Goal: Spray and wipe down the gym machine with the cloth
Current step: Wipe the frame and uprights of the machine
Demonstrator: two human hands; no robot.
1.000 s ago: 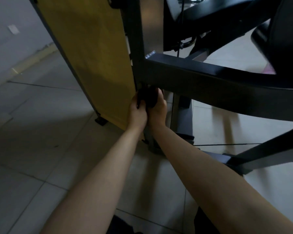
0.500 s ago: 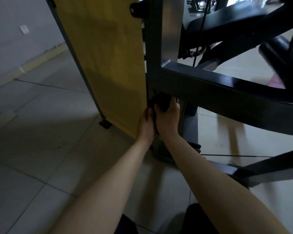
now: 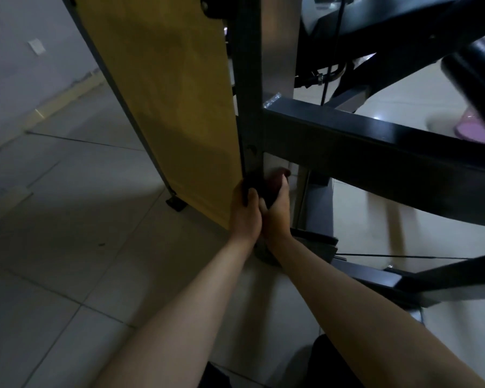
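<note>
A dark cloth (image 3: 259, 186) is wrapped round the black upright post (image 3: 249, 102) of the gym machine, low down, just under the thick black cross beam (image 3: 375, 152). My left hand (image 3: 244, 214) grips the cloth from the left side of the post. My right hand (image 3: 276, 211) grips it from the right, fingers curled behind the post. Both hands touch each other. No spray bottle is in view.
A yellow panel (image 3: 174, 93) stands left of the post on a small black foot (image 3: 175, 204). Cables (image 3: 403, 256) and lower frame bars (image 3: 389, 278) lie to the right. A black padded roller (image 3: 473, 65) and something pink (image 3: 471, 127) sit at upper right. Grey floor tiles (image 3: 67, 219) spread left.
Both hands with the cloth have slid down the post, away from the joint with the cross beam. The camera has shifted, so the machine appears further right.
</note>
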